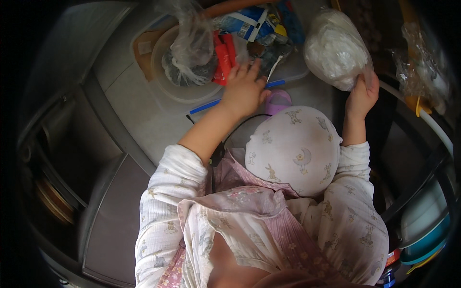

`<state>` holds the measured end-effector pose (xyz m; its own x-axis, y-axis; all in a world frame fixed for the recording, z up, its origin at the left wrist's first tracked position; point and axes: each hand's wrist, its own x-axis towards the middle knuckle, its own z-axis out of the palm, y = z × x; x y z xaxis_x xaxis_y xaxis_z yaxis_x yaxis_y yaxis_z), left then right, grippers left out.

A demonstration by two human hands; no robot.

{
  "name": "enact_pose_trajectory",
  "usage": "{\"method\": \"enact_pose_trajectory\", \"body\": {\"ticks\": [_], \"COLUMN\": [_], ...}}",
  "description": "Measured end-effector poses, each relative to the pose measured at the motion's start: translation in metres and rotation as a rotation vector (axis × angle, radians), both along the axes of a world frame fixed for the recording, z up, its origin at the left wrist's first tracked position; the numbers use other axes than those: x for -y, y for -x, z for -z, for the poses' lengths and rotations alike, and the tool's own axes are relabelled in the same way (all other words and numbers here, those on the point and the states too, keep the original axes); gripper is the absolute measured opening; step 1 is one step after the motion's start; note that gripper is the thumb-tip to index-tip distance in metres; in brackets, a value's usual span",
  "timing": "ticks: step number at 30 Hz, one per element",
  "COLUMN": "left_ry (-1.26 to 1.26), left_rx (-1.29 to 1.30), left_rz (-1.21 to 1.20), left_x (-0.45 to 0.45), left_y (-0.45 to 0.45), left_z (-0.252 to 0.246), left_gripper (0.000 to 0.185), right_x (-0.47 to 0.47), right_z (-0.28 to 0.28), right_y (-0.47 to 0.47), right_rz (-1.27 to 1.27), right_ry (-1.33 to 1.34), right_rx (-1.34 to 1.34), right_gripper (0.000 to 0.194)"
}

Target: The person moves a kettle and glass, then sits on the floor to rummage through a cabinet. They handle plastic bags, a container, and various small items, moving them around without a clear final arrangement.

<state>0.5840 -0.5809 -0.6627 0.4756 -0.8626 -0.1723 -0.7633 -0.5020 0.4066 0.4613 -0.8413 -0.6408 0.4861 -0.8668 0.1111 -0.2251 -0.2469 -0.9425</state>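
My right hand (363, 91) grips the edge of a clear plastic bag (336, 48) full of white, crinkled items, held up at the upper right. With fingers spread, my left hand (245, 84) reaches over a clear plastic storage box (162, 106) on the floor; whether its fingertips touch the contents cannot be told. Beside those fingers are red packets (225, 54) and a dark plastic package (270, 54). A round translucent tub (155, 77) in the box holds a knotted clear plastic bag (192, 50). Blue and white packaging (245, 23) lies farther back.
A pink clog (279, 100) stands just beyond my knee. An open cabinet (72, 144) with a drawer front (115, 219) is on the left. On the right, a rack rail (437, 129) carries hanging plastic bags (419, 72), above a teal basin (426, 246).
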Motion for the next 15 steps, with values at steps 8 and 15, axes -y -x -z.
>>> {"method": "enact_pose_trajectory", "body": {"ticks": [8, 15], "left_ry": [0.037, -0.035], "left_rx": [-0.051, 0.22], "left_rz": [-0.154, -0.082], "left_x": [-0.023, 0.003], "left_y": [-0.037, -0.037], "left_z": [0.011, 0.015], "left_gripper": [0.016, 0.017], "right_x": [0.004, 0.003], "right_z": [-0.007, -0.004], "right_y": [0.007, 0.009], "right_rz": [-0.031, 0.005], "right_ry": [0.016, 0.042], "right_rx": [-0.068, -0.05], "right_gripper": [0.022, 0.022]}}
